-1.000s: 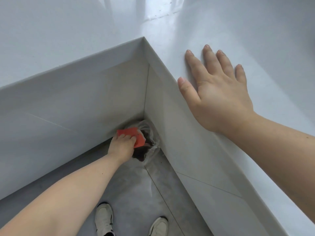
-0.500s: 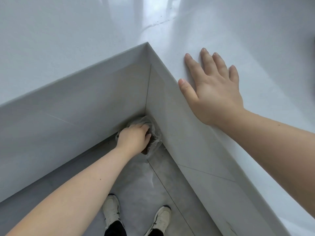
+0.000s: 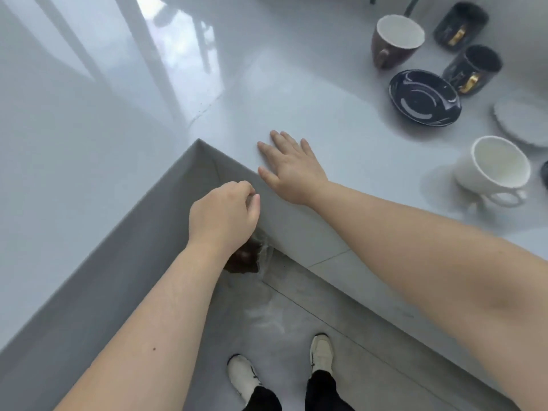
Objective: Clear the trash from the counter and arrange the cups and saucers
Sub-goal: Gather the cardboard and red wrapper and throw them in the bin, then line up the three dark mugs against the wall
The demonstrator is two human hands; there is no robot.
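Observation:
My left hand (image 3: 225,215) hovers above the floor corner with its fingers curled loosely and nothing visible in them. Below it a trash bin with a clear liner (image 3: 252,261) sits in the inner corner of the counter, mostly hidden by the hand. My right hand (image 3: 292,166) lies flat, fingers spread, on the white counter (image 3: 341,123). At the right stand a maroon cup (image 3: 396,40), two black mugs with gold handles (image 3: 462,26) (image 3: 474,68), a black saucer (image 3: 425,97), a white cup (image 3: 495,170) and a pale saucer (image 3: 523,120).
The glossy L-shaped counter wraps around me, with grey side panels (image 3: 124,262) dropping to a grey tiled floor (image 3: 296,330). My two white shoes (image 3: 321,350) stand near the bottom. A dark object (image 3: 545,173) peeks in at the right edge.
My left hand let go of the red wrapper into the bin and rose out of it. The view lifted, bringing the cups and saucers into sight. My right hand stays flat on the counter.

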